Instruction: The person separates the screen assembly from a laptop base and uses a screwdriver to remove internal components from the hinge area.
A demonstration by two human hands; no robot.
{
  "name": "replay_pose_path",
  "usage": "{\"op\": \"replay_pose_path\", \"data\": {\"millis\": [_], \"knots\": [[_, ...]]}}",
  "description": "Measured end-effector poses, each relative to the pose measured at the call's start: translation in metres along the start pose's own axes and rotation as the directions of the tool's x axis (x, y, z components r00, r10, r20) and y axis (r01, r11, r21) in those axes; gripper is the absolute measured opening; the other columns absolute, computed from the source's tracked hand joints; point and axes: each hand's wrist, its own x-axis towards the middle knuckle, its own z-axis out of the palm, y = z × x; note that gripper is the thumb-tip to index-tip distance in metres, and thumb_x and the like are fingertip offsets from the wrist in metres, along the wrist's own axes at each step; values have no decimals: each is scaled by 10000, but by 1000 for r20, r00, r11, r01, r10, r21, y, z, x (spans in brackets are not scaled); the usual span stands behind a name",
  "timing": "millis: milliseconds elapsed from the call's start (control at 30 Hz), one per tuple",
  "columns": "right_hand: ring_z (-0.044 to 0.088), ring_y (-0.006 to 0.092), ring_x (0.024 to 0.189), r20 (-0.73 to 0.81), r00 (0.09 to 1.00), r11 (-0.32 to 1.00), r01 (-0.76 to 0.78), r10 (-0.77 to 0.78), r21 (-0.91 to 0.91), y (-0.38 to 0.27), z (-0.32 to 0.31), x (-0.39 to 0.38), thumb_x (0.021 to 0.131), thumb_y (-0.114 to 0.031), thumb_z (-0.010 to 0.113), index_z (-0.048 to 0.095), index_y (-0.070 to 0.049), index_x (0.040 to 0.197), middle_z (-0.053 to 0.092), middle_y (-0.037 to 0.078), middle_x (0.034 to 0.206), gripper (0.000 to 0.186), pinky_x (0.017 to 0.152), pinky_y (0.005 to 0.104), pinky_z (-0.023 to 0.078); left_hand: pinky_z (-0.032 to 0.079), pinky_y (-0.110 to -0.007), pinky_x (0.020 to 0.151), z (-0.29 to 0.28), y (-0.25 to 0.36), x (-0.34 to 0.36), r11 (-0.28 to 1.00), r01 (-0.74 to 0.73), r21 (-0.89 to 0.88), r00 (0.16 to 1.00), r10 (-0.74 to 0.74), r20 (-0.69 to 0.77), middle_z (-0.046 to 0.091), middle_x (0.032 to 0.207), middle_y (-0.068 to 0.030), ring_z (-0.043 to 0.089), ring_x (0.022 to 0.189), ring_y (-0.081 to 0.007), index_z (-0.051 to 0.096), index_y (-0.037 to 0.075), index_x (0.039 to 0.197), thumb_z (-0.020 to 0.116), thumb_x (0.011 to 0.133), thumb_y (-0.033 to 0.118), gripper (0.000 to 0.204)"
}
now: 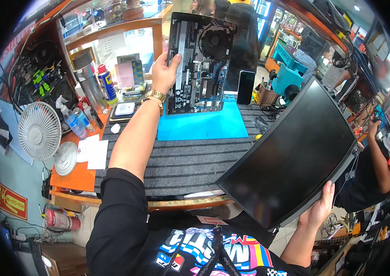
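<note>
My left hand [165,73] grips the left edge of a laptop base [207,80], thumb in front and fingers behind. The base is upright with its inside showing: a round fan, a battery and circuit boards. Its lower edge is over a bright blue mat [204,128]; whether it rests there I cannot tell. On the right, my right hand [316,207] holds a black screen panel [296,147] by its lower right edge. The panel is tilted, its dark face toward me, and its lower left corner overlaps the bench's front edge.
A grey striped cloth [185,158] covers the bench. To the left are a white fan [39,130], spray bottles [73,120] and a blue can [107,85]. A black phone [246,87] stands beyond the mat. Another person's arm [378,156] is close on the right.
</note>
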Motion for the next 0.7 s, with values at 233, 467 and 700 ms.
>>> {"op": "replay_pose_path", "data": {"millis": [233,467,700], "knots": [[793,243,1145,111,994,999,10,-16,52,19,11,-9,1241,-205,545,619,-56,1481,774,108,1338,292,977,395,665,562,-274,871,11,-34,15,999,26,37,999,-28,39,829,1090,-26,705,959,-73,788,-9,1260,811,1122,313,351],[710,236,1316,162,986,996,-46,34,72,53,36,-17,1234,-151,559,585,-40,1533,722,116,1471,321,1145,394,571,584,-339,944,-1,-34,23,986,-25,163,995,8,102,850,1159,-104,765,1041,-151,763,-11,1338,786,1123,382,448],[677,133,1196,-53,972,973,-228,229,24,113,73,-23,1167,-93,704,571,-25,1558,729,49,1305,419,1091,339,542,605,-409,1026,-41,-27,37,913,80,400,980,-144,134,827,1283,-192,801,1156,-279,706,-23,1444,867,1024,365,593]]}}
